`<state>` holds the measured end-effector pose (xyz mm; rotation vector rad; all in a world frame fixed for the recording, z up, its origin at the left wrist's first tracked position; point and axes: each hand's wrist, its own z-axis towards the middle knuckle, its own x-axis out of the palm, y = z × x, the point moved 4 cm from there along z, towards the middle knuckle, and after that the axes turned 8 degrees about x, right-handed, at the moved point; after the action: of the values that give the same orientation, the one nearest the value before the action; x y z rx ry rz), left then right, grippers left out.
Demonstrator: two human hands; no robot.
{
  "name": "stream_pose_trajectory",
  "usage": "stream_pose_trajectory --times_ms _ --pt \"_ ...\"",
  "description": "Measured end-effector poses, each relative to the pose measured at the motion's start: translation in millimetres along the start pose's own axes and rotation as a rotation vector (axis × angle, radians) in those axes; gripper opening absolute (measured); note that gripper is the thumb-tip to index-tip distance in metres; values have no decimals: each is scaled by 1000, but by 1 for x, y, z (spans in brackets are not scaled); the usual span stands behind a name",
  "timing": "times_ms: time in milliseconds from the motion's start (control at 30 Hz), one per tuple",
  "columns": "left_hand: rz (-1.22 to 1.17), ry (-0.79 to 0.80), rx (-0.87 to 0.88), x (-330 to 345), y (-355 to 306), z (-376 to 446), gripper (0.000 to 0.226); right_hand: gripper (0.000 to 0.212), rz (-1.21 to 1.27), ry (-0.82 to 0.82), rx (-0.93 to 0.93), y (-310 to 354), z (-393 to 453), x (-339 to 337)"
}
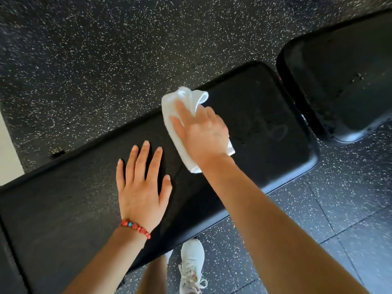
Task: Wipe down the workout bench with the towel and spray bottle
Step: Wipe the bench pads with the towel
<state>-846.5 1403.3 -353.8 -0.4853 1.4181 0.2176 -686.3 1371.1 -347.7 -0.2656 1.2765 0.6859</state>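
A black padded workout bench [265, 128] runs from lower left to upper right across the view. My right hand [201, 132] presses a folded white towel [171, 115] onto the long pad with the fingers laid fairly flat over the cloth. Part of the towel bunches up beyond my fingertips. My left hand [142, 183] lies flat on the pad to the left of the towel, fingers straight and spread, a red bead bracelet on its wrist. No spray bottle is in view.
A second black pad [343, 81] of the bench lies at the upper right across a narrow gap. Speckled black rubber floor [106, 60] surrounds the bench. My leg and white sneaker [192, 264] stand against the near side of the bench.
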Motion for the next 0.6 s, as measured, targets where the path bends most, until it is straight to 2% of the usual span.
stream_pose_trajectory --times_ms 67,133,233,333,367,433,500,600 --pt "-1 -27 -2 -3 -1 4 48 37 -27 -3 -54 -9 8 2" --pt "-7 -52 13 -5 -3 15 48 39 -137 16 -4 -32 26 -2" --pt "-34 -25 64 1 -6 38 50 42 -99 260 159 -75 58 -7" --pt "-28 39 84 9 -6 47 52 43 -48 105 268 -79 58 -12" --pt "-22 48 82 10 -6 47 52 40 -31 103 284 -68 48 -13" --pt "-21 54 83 10 -7 46 52 32 6 153 178 -37 11 -11" --pt "-17 52 85 9 -6 47 51 32 34 194 29 -14 -12 -16" --pt "-18 50 88 7 -8 48 51 32 27 189 -35 -38 6 -10"
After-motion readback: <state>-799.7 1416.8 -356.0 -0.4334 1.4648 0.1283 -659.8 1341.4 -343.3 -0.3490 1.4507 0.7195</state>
